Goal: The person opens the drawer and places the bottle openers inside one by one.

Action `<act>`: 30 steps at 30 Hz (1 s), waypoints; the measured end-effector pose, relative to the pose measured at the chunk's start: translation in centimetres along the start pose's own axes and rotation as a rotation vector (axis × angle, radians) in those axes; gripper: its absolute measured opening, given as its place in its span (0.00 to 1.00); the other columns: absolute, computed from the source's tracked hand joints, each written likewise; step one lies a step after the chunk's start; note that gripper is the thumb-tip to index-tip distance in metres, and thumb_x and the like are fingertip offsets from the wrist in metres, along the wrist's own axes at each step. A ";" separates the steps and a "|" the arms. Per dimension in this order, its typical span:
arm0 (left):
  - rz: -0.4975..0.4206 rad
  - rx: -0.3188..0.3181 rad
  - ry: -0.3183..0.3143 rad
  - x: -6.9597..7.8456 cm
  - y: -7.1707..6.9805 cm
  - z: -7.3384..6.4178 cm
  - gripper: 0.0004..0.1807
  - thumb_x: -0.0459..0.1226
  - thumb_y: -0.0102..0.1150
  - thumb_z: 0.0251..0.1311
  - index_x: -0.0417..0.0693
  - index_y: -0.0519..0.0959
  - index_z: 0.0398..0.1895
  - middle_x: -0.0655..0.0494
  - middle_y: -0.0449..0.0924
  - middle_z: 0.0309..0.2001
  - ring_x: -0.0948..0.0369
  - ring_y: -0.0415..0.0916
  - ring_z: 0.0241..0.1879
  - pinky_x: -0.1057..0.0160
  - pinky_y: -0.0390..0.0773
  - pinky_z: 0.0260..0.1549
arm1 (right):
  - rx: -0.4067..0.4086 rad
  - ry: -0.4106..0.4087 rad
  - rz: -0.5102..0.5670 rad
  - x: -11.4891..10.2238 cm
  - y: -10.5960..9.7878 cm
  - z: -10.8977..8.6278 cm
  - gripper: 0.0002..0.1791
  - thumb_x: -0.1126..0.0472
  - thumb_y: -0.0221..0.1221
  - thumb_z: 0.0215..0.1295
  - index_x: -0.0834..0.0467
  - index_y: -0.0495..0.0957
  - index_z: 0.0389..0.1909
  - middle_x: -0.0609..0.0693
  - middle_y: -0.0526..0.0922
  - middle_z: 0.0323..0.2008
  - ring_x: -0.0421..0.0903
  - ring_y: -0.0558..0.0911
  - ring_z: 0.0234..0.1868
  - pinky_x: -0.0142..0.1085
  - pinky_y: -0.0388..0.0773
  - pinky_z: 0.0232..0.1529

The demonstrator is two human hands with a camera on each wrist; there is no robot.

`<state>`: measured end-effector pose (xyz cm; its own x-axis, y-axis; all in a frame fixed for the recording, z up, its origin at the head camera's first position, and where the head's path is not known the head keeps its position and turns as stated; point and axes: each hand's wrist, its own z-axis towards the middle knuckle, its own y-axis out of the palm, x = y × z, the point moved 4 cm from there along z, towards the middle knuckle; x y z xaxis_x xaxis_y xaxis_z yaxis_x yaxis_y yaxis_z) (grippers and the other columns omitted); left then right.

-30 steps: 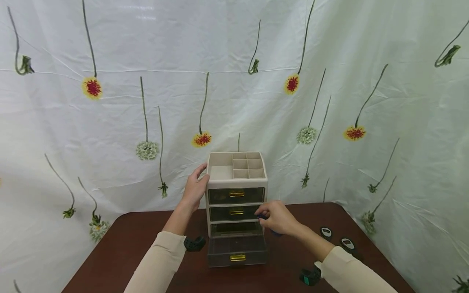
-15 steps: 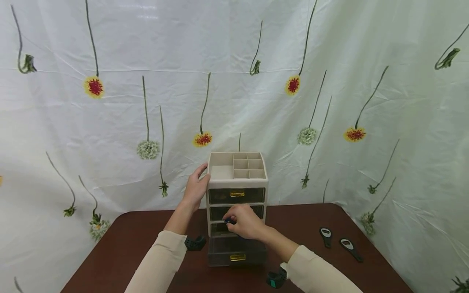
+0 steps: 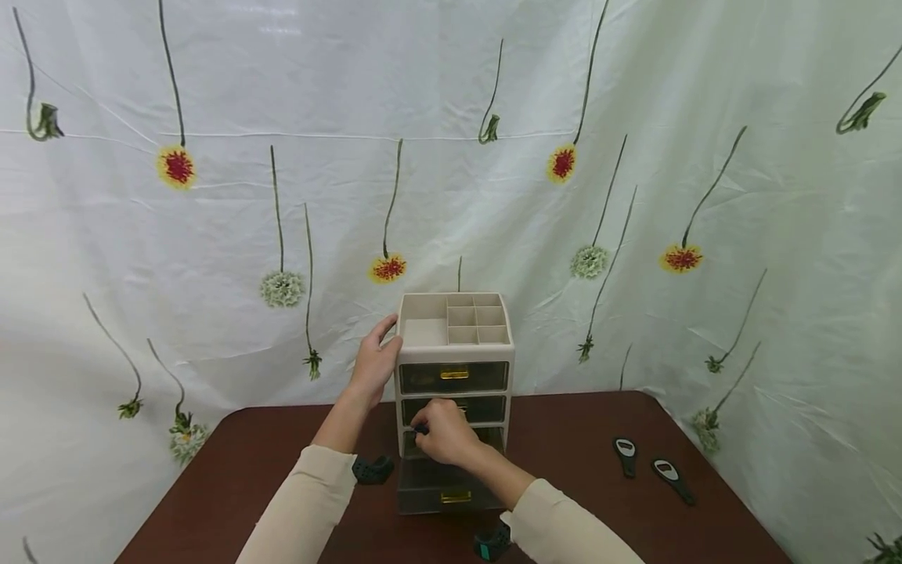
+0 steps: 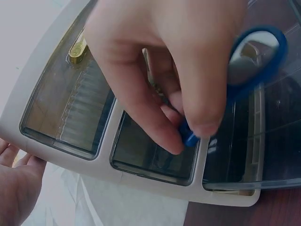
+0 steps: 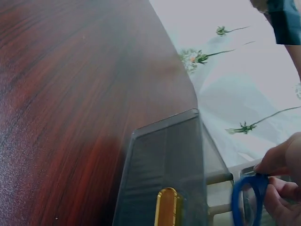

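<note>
In the head view, a cream drawer organizer (image 3: 455, 355) stands on the table, its bottom drawer (image 3: 417, 499) pulled out. My left hand (image 3: 373, 362) rests against the organizer's upper left side, fingers nearly straight. In front of the middle and bottom drawers, my right hand (image 3: 447, 435) pinches the handle end of a blue bottle opener (image 4: 283, 47). Its oval head, blue-rimmed around a metal plate, sticks out over the open drawer in the left wrist view. From the right wrist, the blue rim (image 5: 235, 202) shows beside my fingers; much of the handle is hidden.
Two black bottle openers (image 3: 625, 456) lie on the dark red table (image 3: 564, 470) to the right. The organizer's top has a large tray and several small compartments (image 3: 462, 316). A flower-printed white cloth (image 3: 338, 196) hangs behind.
My right hand has moved left across the organizer's front, carrying the blue bottle opener from its right edge to over the open drawer's left part. The left hand stays in place.
</note>
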<state>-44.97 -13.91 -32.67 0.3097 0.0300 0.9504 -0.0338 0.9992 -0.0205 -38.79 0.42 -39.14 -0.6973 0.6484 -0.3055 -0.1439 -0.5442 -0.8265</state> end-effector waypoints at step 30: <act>-0.008 -0.003 -0.017 0.7 0.0 -0.2 0.31 0.34 0.46 0.77 0.43 0.59 0.81 0.47 0.52 0.80 0.48 0.57 0.74 0.45 0.65 0.67 | -0.033 0.085 0.146 3.6 -6.7 -3.1 0.15 0.62 0.69 0.66 0.62 0.86 0.52 0.53 0.87 0.48 0.51 0.86 0.42 0.45 0.82 0.44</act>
<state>-44.61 -13.84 -32.06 0.2933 0.0214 0.9558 -0.0287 0.9995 -0.0135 -38.13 8.06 -36.17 -0.6473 0.6069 -0.4612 -0.0211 -0.6191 -0.7851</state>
